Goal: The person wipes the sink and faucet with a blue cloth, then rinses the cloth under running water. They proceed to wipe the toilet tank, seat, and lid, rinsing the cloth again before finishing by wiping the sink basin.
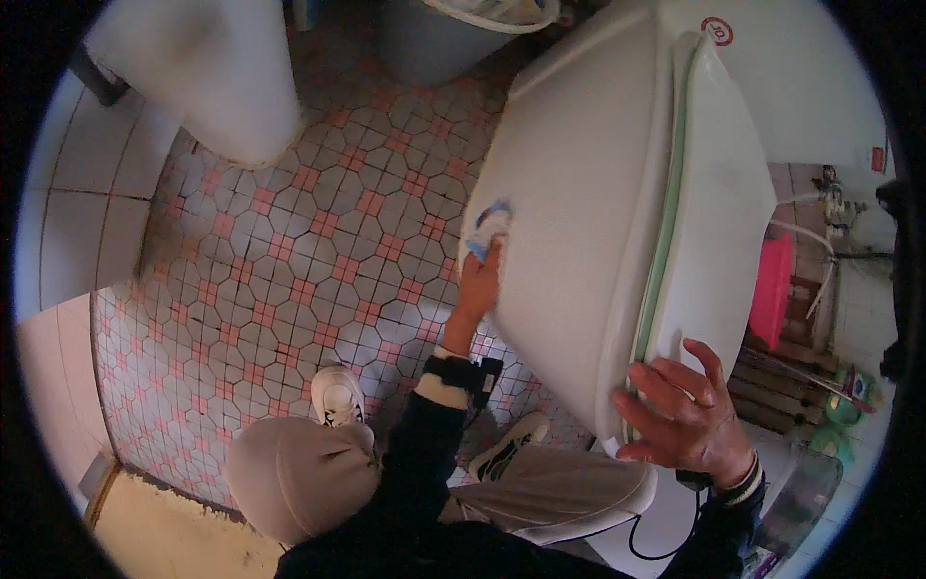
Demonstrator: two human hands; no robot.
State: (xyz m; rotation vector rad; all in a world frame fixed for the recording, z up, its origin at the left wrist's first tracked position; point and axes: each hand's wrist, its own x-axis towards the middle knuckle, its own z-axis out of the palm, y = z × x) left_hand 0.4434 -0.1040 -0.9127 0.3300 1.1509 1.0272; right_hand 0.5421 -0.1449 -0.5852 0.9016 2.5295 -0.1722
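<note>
My left hand [480, 285] reaches forward and low. Its fingers press a small white-and-blue cloth [490, 228] against the outer side of a large white bath tub [569, 212], near its bottom edge. The fingertips are partly hidden by the cloth. Farther right, my right hand [685, 410] rests on the near end of the tub's rim with its fingers spread, holding nothing. A green strip [666, 232] runs along that rim, and the hand lies across its near end.
Patterned grey-and-pink tiles [318, 212] cover the floor. A white pedestal [222, 87] stands at the far left, and a grey bin [434, 43] at the back. To the right are a pink basin [769, 289] and a slatted wooden rack [776, 391]. My shoes [338, 394] are close by.
</note>
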